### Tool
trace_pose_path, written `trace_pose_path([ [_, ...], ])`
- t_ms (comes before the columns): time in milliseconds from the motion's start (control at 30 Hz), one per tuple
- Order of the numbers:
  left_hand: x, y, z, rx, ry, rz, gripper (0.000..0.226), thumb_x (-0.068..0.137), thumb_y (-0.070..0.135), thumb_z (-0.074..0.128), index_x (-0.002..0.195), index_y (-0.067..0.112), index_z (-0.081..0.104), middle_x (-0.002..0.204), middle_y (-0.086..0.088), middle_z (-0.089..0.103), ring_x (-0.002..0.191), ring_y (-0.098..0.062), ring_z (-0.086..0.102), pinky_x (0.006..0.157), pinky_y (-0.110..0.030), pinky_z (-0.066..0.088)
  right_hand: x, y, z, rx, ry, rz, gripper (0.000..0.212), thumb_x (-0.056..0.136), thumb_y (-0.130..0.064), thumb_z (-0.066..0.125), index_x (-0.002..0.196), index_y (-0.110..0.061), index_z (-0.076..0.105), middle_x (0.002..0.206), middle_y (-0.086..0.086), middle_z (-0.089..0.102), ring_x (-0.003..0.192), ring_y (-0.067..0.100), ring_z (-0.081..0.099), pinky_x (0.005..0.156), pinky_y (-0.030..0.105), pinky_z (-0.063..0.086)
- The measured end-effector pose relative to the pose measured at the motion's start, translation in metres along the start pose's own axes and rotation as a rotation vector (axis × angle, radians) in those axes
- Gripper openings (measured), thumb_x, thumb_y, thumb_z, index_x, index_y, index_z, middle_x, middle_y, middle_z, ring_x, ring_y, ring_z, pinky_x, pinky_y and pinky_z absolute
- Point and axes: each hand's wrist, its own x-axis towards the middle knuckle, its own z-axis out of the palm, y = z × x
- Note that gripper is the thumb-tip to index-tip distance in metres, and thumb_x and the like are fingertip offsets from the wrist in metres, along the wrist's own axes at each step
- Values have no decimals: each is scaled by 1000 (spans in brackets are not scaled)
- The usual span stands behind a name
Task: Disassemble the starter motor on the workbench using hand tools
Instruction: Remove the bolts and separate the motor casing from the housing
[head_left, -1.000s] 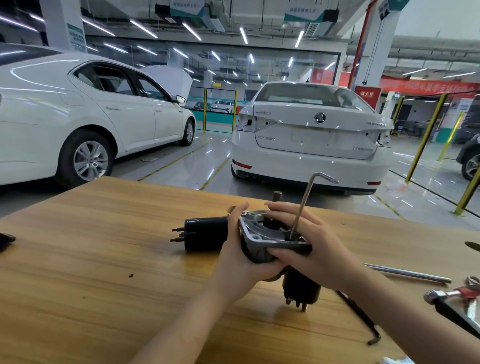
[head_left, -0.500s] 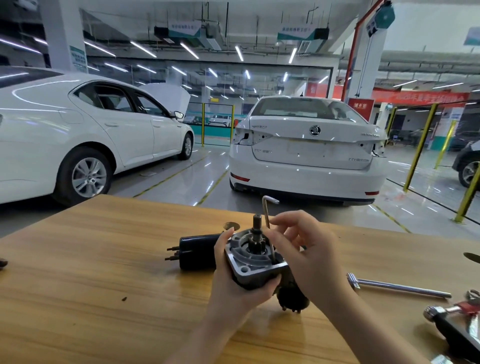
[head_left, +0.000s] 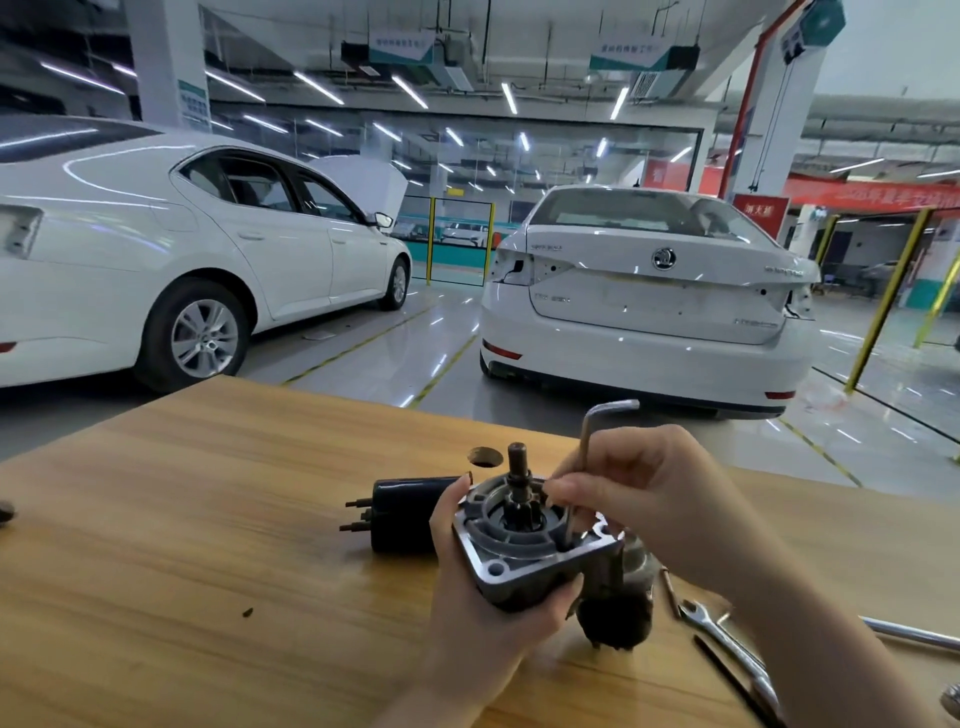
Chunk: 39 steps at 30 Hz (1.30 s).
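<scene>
While the left hand (head_left: 483, 618) grips the starter motor's aluminium drive-end housing (head_left: 519, 558) over the workbench (head_left: 208, 545), pinion shaft (head_left: 518, 467) pointing up, the right hand (head_left: 644, 499) pinches an L-shaped hex key (head_left: 587, 441) whose tip sits in a recess by the housing's flange. A black cylindrical part (head_left: 410, 514) lies just behind, and an open-end wrench (head_left: 722, 639) to the right. Likely step: loosening 1 housing screw. Next, the key needs full seating, then a firm turn.
</scene>
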Motion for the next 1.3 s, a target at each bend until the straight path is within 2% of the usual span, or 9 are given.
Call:
trace_pose_path([
  [100, 2, -2, 1, 12, -14, 40, 98, 57, 16, 81, 129, 45, 22, 120, 21, 56, 111, -10, 60, 88, -15, 48, 5, 1, -6, -27, -95, 42, 27, 64, -51, 64, 79, -31, 72, 68, 2, 71, 58, 14, 61, 60, 27, 50],
  [167, 3, -3, 2, 12, -25, 59, 99, 56, 12, 79, 130, 37, 20, 121, 21, 56, 109, -9, 61, 87, -17, 49, 7, 1, -4, 1, -120, 45, 8, 80, -30, 65, 84, -30, 72, 72, 0, 72, 56, 10, 60, 61, 25, 52],
  [433, 3, -5, 1, 1, -38, 75, 96, 52, 12, 76, 128, 21, 18, 121, 26, 55, 106, -1, 61, 84, -13, 49, 4, 0, 6, -35, -99, 31, 20, 92, -21, 53, 75, -28, 44, 74, -7, 71, 54, 7, 55, 58, 26, 46],
  [600, 2, -6, 0, 13, -31, 64, 100, 50, 14, 80, 130, 24, 20, 119, 27, 55, 107, 0, 60, 82, -11, 49, 1, -2, 9, -14, -77, 44, 21, 73, -49, 63, 68, -35, 49, 68, -4, 70, 46, 1, 55, 50, 20, 44],
  [800, 1, -1, 2, 77, -20, 78, 102, 52, 16, 81, 132, 31, 19, 123, 21, 54, 110, -5, 60, 85, -15, 50, 1, -1, 7, 12, -81, 39, 12, 77, -35, 63, 66, -30, 59, 69, -2, 71, 46, 4, 55, 47, 19, 46],
  [900, -1, 1, 2, 128, 27, 34, 108, 43, 37, 88, 125, 61, 23, 128, 13, 53, 118, -9, 55, 97, -36, 49, 1, 1, 5, -89, -117, -11, 16, 87, -36, 54, 80, -26, 65, 72, 0, 67, 54, 2, 54, 53, 24, 51],
  [1000, -2, 4, 2, 162, 58, -14, 103, 34, 54, 88, 114, 74, 26, 127, 8, 53, 120, -12, 54, 99, -48, 46, 1, 4, 9, -38, -104, -15, 15, 86, -37, 52, 80, -30, 65, 72, -4, 66, 55, 0, 53, 52, 15, 43],
  [1167, -1, 9, 5, 180, 87, -48, 99, 37, 41, 83, 112, 74, 27, 121, 10, 56, 115, -7, 57, 97, -45, 47, 3, 8, 14, 60, -71, 32, 16, 70, -41, 70, 68, -26, 66, 63, -9, 68, 51, -3, 56, 51, 10, 42],
  [1300, -1, 10, 6, 157, 95, -80, 99, 36, 41, 80, 120, 47, 30, 119, 8, 57, 113, -7, 58, 97, -45, 47, 4, 11, 12, 44, -115, 64, 12, 82, -31, 65, 70, -34, 66, 68, -10, 71, 48, -1, 53, 49, 10, 41],
])
